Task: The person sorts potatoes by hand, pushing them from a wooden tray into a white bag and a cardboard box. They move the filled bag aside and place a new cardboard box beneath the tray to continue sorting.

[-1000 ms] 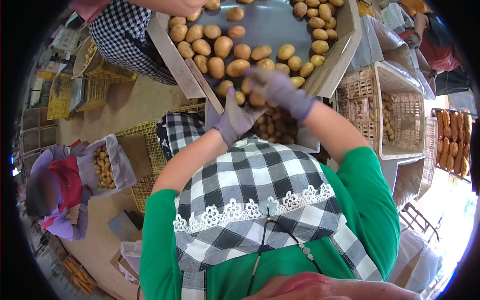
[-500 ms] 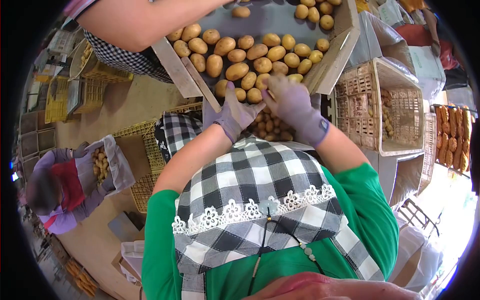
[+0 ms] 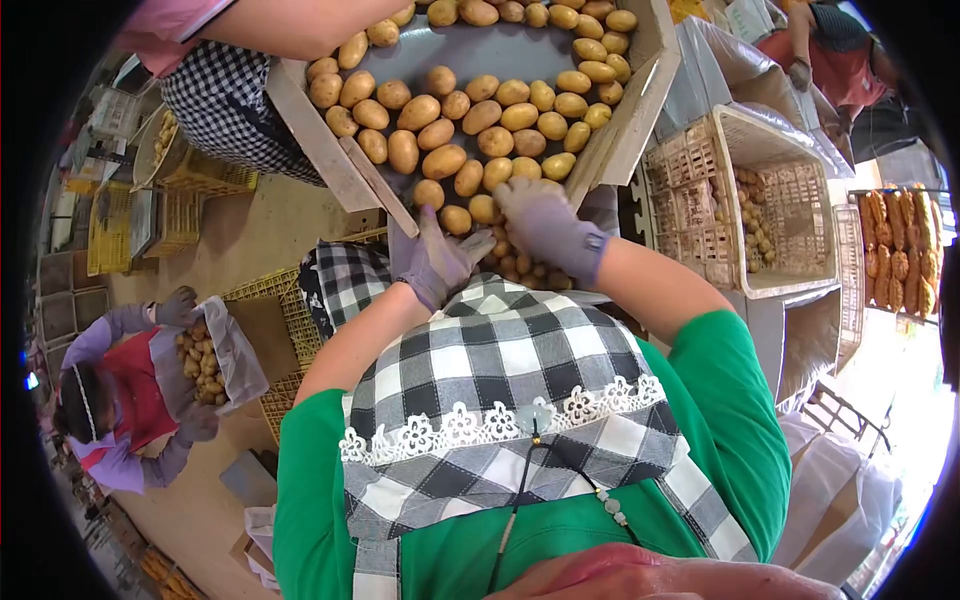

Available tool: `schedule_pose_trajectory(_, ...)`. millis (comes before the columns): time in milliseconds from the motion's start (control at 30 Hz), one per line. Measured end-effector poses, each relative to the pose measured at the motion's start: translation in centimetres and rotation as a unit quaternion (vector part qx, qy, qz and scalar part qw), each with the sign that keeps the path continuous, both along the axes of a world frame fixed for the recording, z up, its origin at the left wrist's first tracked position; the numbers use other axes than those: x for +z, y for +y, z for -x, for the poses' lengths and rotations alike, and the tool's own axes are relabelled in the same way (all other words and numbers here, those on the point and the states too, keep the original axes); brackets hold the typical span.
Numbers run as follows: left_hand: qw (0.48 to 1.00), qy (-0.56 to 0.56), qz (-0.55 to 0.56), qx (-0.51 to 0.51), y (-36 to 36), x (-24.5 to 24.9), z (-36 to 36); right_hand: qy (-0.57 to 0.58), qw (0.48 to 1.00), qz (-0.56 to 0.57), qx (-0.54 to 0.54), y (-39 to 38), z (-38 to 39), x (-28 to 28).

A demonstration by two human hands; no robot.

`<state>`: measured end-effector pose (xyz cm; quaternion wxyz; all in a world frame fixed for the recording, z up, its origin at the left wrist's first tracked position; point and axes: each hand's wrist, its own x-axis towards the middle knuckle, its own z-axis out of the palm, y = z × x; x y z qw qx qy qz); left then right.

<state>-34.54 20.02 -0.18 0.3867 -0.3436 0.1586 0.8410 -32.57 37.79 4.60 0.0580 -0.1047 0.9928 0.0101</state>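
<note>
Potatoes (image 3: 443,161) lie spread over the grey bottom of a wooden-sided tray (image 3: 625,125). Both my hands, in grey-purple gloves, are at its near end. My left hand (image 3: 437,262) is open at the left of the outlet, thumb up beside a potato (image 3: 456,220) and fingers pointing right. My right hand (image 3: 548,228) reaches in from the right, its fingers spread and bent over potatoes at the edge, touching a potato (image 3: 485,209). More small potatoes (image 3: 520,268) lie below the outlet, between my hands and my checked apron, partly hidden.
A co-worker's arm (image 3: 300,22) reaches over the tray's far left. To the right stands a dirty plastic crate (image 3: 690,200) with some potatoes inside. Left, another person (image 3: 120,385) handles a lined box of potatoes (image 3: 202,362). Yellow crates (image 3: 280,310) stand below left; filled sacks (image 3: 897,250) hang far right.
The view has shifted, showing more of the tray's far end. My right hand has come lower, its fingers over the edge potatoes. The person at left has moved their hands apart around the box.
</note>
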Motion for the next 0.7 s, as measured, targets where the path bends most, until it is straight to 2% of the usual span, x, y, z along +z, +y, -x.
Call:
schedule_pose_trajectory(33,0.998,0.041,0.035,-0.015,0.1,0.2,-0.3,0.011,1.000,0.019,-0.014,0.7,0.0,2.0)
schedule_pose_trajectory(67,0.994,0.081,0.072,-0.030,0.1,0.3,-0.5,0.087,0.995,0.057,0.001,3.1,0.2,5.6)
schedule_pose_trajectory(100,0.993,0.076,0.088,-0.027,-0.1,-0.5,-0.6,0.311,0.944,0.074,0.074,7.4,1.0,6.7)
schedule_pose_trajectory(133,0.991,0.085,0.104,-0.027,-0.2,-0.7,-0.8,0.338,0.923,0.184,0.006,12.9,2.4,7.7)
schedule_pose_trajectory(167,0.988,0.094,0.119,-0.029,-0.2,-0.9,-1.1,0.364,0.906,0.174,-0.131,16.1,2.6,11.2)
schedule_pose_trajectory(200,0.985,0.105,0.133,-0.030,-0.2,-0.9,-1.2,0.498,0.863,-0.006,-0.086,21.7,4.0,12.0)
schedule_pose_trajectory(233,0.987,0.114,0.096,-0.058,-0.3,-0.3,-1.2,0.520,0.852,-0.014,-0.058,21.6,4.8,12.8)
schedule_pose_trajectory(300,0.990,0.111,0.066,-0.048,-0.1,0.1,-1.0,0.559,0.829,-0.029,-0.005,21.3,5.9,13.7)
schedule_pose_trajectory(333,0.992,0.108,0.054,-0.048,-0.2,0.2,-1.1,0.451,0.880,0.147,0.016,16.6,6.6,12.7)
schedule_pose_trajectory(367,0.992,0.110,0.009,-0.061,-0.4,-0.2,-0.9,0.345,0.882,0.322,0.007,11.9,7.3,11.7)
schedule_pose_trajectory(400,0.991,0.121,0.018,-0.061,-0.5,0.2,-0.9,0.355,0.904,0.224,0.082,8.7,9.1,9.3)
schedule_pose_trajectory(433,0.989,0.131,0.028,-0.061,-0.4,0.7,-1.2,0.269,0.940,0.164,0.131,5.7,10.3,7.6)
schedule_pose_trajectory(467,0.988,0.140,0.039,-0.060,-0.4,1.3,-1.3,0.236,0.965,0.066,0.098,2.2,11.3,6.1)
schedule_pose_trajectory(533,0.988,0.129,0.040,-0.071,-0.4,1.7,-1.2,0.059,0.997,0.003,0.041,-1.8,13.6,4.3)
schedule_pose_trajectory(633,0.984,0.148,0.025,-0.095,-0.9,0.7,-1.0,-0.037,0.997,-0.062,-0.027,-4.3,16.2,4.1)
schedule_pose_trajectory(700,0.988,0.125,0.000,-0.094,-0.9,0.4,-0.6,-0.056,0.998,-0.036,-0.008,-3.5,15.9,4.6)
